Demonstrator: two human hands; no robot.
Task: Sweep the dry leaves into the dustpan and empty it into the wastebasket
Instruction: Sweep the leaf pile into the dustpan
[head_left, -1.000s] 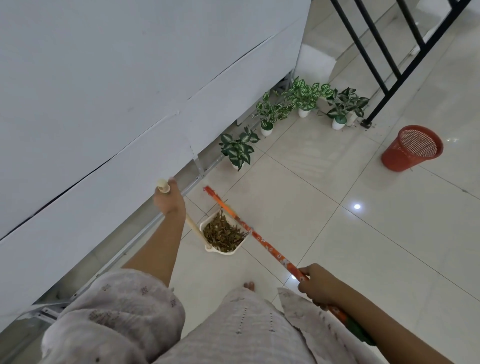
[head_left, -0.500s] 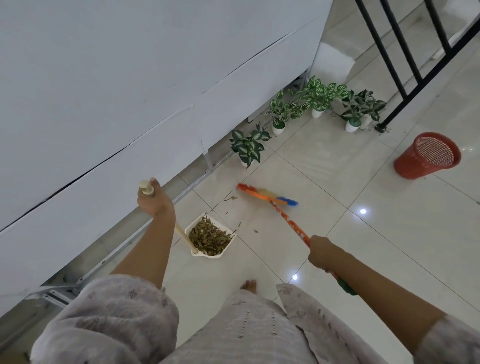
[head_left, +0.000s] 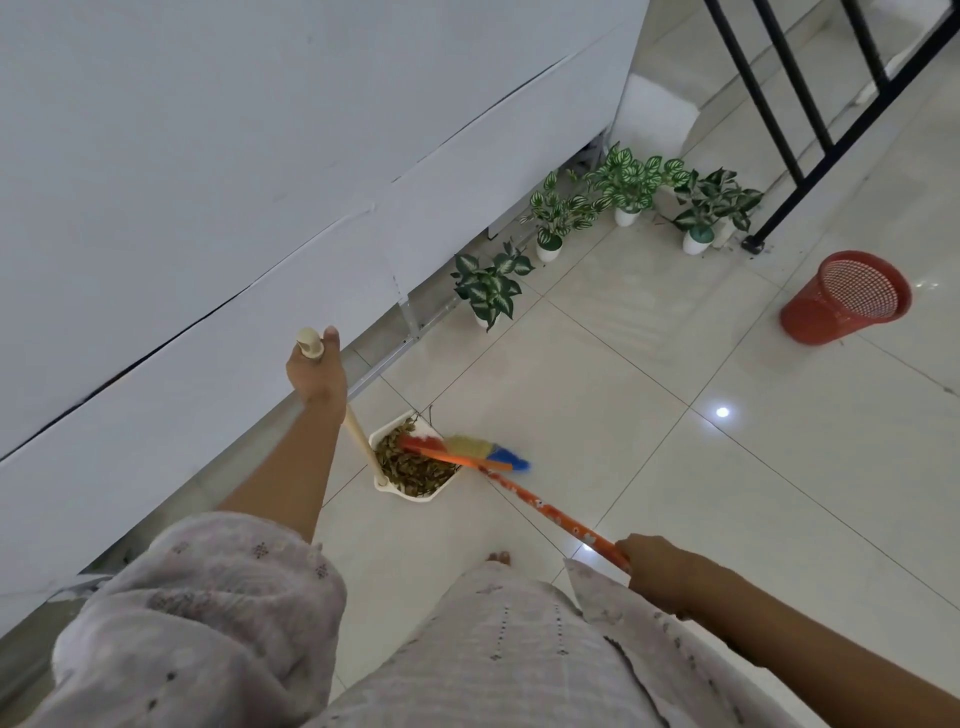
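Left hand (head_left: 316, 371) at 9 o'clock, fingers wrapped round the top of the dustpan's pole. Dustpan (head_left: 410, 493) just below centre on the tile floor (head_left: 597, 395), beside the white wall (head_left: 208, 182), heaped with dry leaves (head_left: 415, 470). Broom (head_left: 485, 457) head lies across the pan's mouth, bristles blurred. Right hand (head_left: 657, 571) at 5 o'clock, fingers clamped on the broom's orange handle. Potted plants (head_left: 571, 208) at 1 o'clock. Wastebasket (head_left: 844, 297) at 3 o'clock, tilted, well apart from the pan.
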